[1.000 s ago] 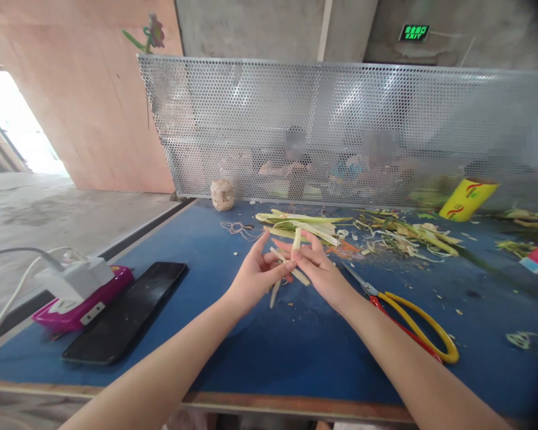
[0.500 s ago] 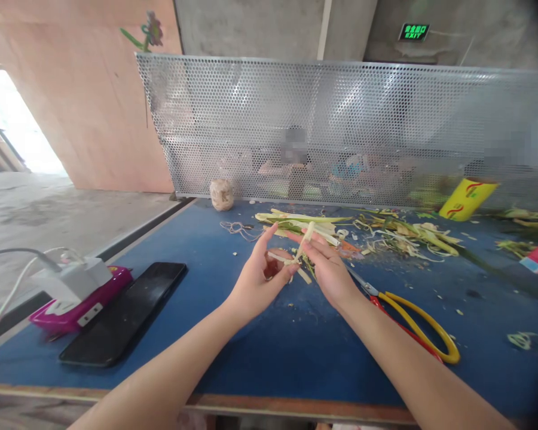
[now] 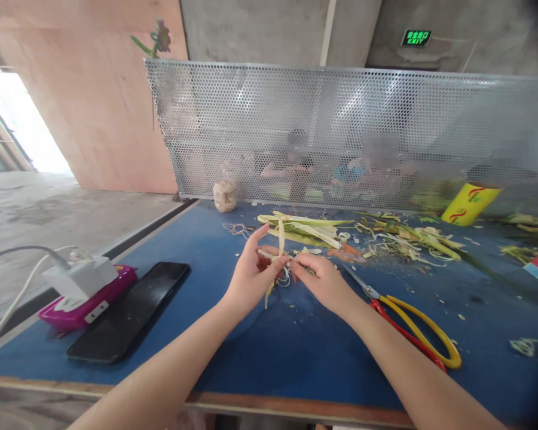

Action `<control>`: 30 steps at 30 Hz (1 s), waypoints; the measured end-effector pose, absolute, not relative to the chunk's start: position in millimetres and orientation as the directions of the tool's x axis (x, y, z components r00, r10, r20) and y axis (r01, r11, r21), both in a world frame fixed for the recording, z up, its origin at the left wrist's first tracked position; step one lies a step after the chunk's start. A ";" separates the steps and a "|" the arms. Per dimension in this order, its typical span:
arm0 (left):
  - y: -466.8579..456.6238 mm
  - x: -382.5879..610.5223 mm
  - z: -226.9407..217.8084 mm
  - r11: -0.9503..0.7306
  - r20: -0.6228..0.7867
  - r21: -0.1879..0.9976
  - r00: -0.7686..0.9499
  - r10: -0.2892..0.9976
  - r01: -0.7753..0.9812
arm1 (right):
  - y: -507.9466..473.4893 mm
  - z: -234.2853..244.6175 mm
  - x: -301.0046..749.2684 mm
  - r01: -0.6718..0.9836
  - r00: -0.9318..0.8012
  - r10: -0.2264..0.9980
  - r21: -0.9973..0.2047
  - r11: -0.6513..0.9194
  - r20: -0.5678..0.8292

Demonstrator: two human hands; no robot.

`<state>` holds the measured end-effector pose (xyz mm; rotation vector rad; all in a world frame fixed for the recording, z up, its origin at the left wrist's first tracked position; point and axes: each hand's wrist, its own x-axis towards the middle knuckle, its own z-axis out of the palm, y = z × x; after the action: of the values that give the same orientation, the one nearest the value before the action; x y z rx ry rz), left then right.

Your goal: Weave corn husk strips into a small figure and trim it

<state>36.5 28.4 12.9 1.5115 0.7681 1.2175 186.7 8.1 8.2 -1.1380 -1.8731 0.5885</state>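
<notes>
Between my hands, over the blue table, is a pale leaf strip, one end standing up and thin ends hanging below. My left hand pinches it between thumb and fingers, with the index finger raised. The fingertips of my right hand are closed at the same spot, meeting the left thumb; what exactly they grip there is too small to make out. Just behind lies a pile of pale green leaf strips. Scissors with one yellow and one red handle lie beside my right forearm.
A black phone and a magenta power strip with a white plug adapter lie at left. Further back are a ball of twine, leaf scraps and a tilted yellow roll. A perforated metal screen borders the table; people sit behind it.
My right hand has left the upright part of the strip and moved down to the left fingertips. The strip's upright end has shifted left, and the view has moved slightly.
</notes>
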 end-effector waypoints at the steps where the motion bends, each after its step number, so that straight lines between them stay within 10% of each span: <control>1: 28.4 36.1 14.2 -0.295 0.314 0.949 0.302 0.900 -0.107 | 7.9 9.3 187.5 0.465 -0.241 0.877 -0.743 0.481 0.416; 18: 29.9 29.1 23.7 -0.287 0.342 0.938 0.389 0.855 -0.195 | 17.1 10.9 206.5 0.184 -0.103 0.933 -0.915 0.360 0.346; 30: 26.4 31.8 19.0 -0.220 0.294 0.953 0.471 0.832 -0.206 | 12.1 5.4 188.7 -0.021 -0.362 0.900 -0.967 0.253 0.243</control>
<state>31.8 26.4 19.0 1.4929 0.5758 1.0592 188.7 12.1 5.4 -0.8360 -1.6043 1.2573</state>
